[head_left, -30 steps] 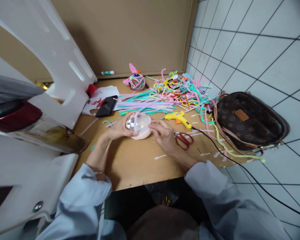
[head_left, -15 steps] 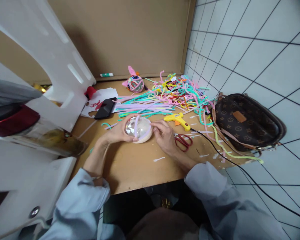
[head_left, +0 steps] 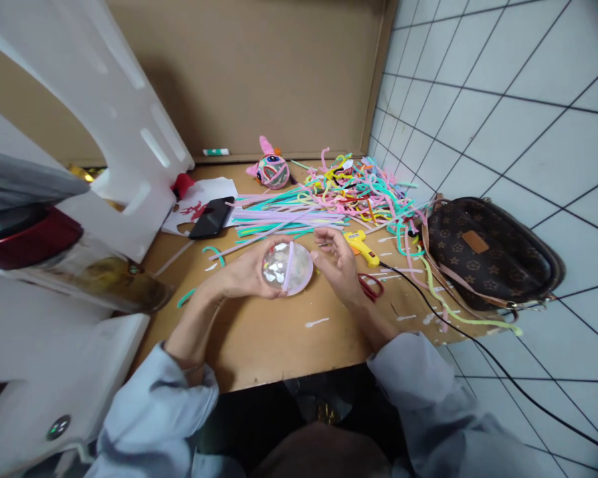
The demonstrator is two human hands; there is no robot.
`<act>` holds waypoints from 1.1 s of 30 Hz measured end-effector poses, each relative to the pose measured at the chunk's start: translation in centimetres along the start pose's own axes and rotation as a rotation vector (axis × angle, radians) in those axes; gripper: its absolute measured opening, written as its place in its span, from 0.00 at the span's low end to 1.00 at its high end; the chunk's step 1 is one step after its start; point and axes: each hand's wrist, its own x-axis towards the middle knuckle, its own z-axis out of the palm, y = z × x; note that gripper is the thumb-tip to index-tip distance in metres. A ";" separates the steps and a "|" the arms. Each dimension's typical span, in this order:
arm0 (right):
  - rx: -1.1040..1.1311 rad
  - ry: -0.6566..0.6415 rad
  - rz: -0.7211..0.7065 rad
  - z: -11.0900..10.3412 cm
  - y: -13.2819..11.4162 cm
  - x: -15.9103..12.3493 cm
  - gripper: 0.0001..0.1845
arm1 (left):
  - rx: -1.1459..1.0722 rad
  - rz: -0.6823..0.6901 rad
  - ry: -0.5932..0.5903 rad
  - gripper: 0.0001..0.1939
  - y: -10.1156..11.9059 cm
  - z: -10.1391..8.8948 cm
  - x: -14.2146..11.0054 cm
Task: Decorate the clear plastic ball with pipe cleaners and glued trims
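Observation:
A clear plastic ball (head_left: 303, 267) with a lilac pipe cleaner band around it is held by my left hand (head_left: 246, 271), whose fingers wrap its left side. White or silvery bits show inside the ball. My right hand (head_left: 339, 264) is just right of the ball, fingers apart and curved, with nothing plainly in them. Behind that hand lies a yellow hot glue gun (head_left: 363, 249), partly covered by it. Red-handled scissors (head_left: 371, 287) lie by the right wrist. Beyond the ball, lilac and green pipe cleaners (head_left: 289, 220) are laid out in a bundle.
Tangled coloured pipe cleaners (head_left: 359, 189) are heaped at the back, beside a decorated ball with pink ears (head_left: 272, 170). A black phone (head_left: 212, 218) lies on paper at left. A brown patterned handbag (head_left: 488, 255) stands right; the glue gun's black cord (head_left: 458, 324) trails past it.
My right hand has drawn back from the ball and its fingers have opened. The ball has turned and shifted slightly right and nearer in my left hand.

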 end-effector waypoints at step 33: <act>0.344 -0.379 0.103 -0.2 1.9 0.7 0.47 | 0.136 0.036 0.210 0.69 0.0 1.7 -0.7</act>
